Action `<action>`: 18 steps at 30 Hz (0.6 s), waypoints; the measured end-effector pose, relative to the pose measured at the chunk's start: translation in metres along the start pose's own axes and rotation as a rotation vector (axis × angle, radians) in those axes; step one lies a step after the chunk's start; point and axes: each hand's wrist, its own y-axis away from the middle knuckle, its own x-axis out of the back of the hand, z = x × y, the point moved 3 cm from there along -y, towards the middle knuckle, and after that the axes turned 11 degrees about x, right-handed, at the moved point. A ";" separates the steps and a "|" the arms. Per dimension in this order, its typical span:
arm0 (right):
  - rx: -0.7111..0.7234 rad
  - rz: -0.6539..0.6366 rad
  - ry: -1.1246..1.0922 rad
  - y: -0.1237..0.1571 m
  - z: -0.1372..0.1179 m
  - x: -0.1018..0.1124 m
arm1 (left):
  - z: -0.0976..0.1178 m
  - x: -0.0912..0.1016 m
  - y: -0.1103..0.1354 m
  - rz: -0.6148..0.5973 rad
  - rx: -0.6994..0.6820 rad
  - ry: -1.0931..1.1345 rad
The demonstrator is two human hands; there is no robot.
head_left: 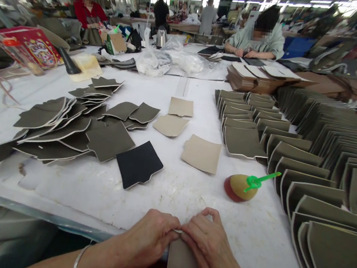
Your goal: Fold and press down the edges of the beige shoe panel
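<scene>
My left hand point(149, 234) and my right hand point(207, 245) meet at the near edge of the white table point(95, 189). Both pinch the top edge of a tan cut piece point(179, 265) that hangs down over the table's front. The fingers of each hand are closed on that edge, thumbs touching. A black piece point(139, 164) lies just beyond my left hand. A red and yellow glue pot point(238, 187) with a green brush handle point(261, 180) stands beyond my right hand.
A loose heap of olive-grey pieces point(66, 125) covers the left. Three tan pieces point(201, 154) lie mid-table. Overlapping rows of olive pieces point(309, 174) fill the right. Brown stacks point(255, 78) and plastic bags point(161, 59) sit farther back, where other people work.
</scene>
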 end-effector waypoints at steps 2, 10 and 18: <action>0.010 -0.002 0.017 0.000 0.000 -0.002 | -0.001 0.000 -0.001 -0.006 0.006 0.013; -0.042 -0.019 0.019 -0.001 0.002 -0.001 | -0.006 -0.002 -0.005 -0.042 0.013 0.145; -0.180 -0.103 -0.049 0.006 0.005 0.019 | 0.000 0.008 -0.010 -0.027 0.024 0.134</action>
